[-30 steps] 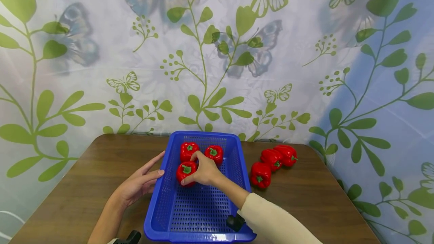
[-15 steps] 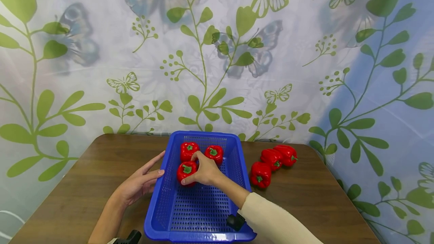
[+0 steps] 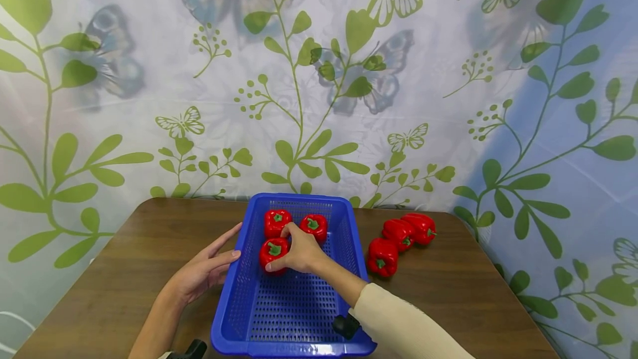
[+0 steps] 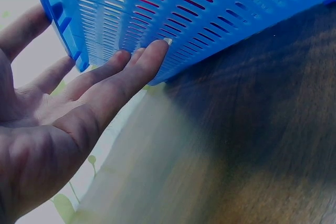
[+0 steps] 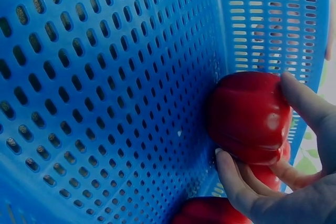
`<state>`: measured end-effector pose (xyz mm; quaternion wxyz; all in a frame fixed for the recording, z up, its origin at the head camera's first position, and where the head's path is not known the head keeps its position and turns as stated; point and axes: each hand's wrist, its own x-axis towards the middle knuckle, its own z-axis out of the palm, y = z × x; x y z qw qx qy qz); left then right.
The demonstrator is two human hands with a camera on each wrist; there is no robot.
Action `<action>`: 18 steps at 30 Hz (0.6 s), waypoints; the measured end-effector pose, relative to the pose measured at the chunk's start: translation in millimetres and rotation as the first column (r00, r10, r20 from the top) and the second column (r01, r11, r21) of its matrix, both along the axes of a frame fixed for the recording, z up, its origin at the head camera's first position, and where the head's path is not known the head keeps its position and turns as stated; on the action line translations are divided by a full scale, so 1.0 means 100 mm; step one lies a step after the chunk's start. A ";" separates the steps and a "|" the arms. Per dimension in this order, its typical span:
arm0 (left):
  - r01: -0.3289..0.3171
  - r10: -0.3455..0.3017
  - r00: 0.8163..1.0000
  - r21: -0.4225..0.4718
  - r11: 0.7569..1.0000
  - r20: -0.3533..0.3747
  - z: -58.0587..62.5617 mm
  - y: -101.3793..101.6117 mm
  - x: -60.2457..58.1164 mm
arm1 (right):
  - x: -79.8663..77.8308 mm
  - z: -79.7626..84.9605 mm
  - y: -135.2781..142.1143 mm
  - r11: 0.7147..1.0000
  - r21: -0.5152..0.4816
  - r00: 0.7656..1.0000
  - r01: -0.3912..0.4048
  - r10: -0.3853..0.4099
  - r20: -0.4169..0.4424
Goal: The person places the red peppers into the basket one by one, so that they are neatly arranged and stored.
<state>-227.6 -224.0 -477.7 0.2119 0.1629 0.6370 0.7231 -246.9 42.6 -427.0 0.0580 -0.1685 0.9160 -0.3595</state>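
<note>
A blue perforated basket (image 3: 294,309) stands on the table with several red bell peppers in and around it. My right hand (image 3: 302,252) reaches inside and holds one red bell pepper (image 3: 267,255) between thumb and fingers, near the left wall. In the right wrist view this bell pepper (image 5: 249,116) rests against the basket. Behind it sit two others, a left bell pepper (image 3: 276,225) and a right bell pepper (image 3: 315,227). My left hand (image 3: 199,273) is at the basket's left side, its fingers fairly straight; in the left wrist view the fingertips (image 4: 155,53) touch the outer wall.
Right of the basket, three more red bell peppers (image 3: 399,234) lie close together on the brown wooden table (image 3: 448,303). A curtain (image 3: 319,98) with leaves and butterflies hangs behind the table's back edge.
</note>
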 end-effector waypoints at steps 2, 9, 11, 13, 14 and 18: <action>0.000 0.000 1.000 -0.004 1.000 -0.003 0.00 0.00 0.00 | 0.00 0.00 0.00 1.000 -0.006 1.000 -0.002 0.002 0.003; -0.007 0.006 1.000 -0.016 1.000 -0.005 0.00 0.01 0.01 | -0.02 0.01 0.03 1.000 -0.004 1.000 -0.014 0.014 0.010; -0.006 0.006 1.000 -0.016 1.000 -0.007 0.00 0.01 0.02 | -0.04 0.02 0.05 1.000 -0.005 1.000 -0.019 0.019 0.015; -0.001 0.000 1.000 -0.014 1.000 -0.008 0.00 0.01 0.01 | -0.05 0.04 0.08 1.000 -0.011 0.999 -0.024 0.024 0.022; 0.002 -0.003 1.000 -0.010 1.000 -0.008 0.00 0.01 0.01 | -0.05 0.05 0.09 1.000 -0.015 0.999 -0.027 0.027 0.027; 0.014 -0.013 1.000 0.003 1.000 -0.005 0.00 0.01 0.00 | -0.05 0.13 0.15 0.999 -0.018 0.998 -0.039 0.040 0.038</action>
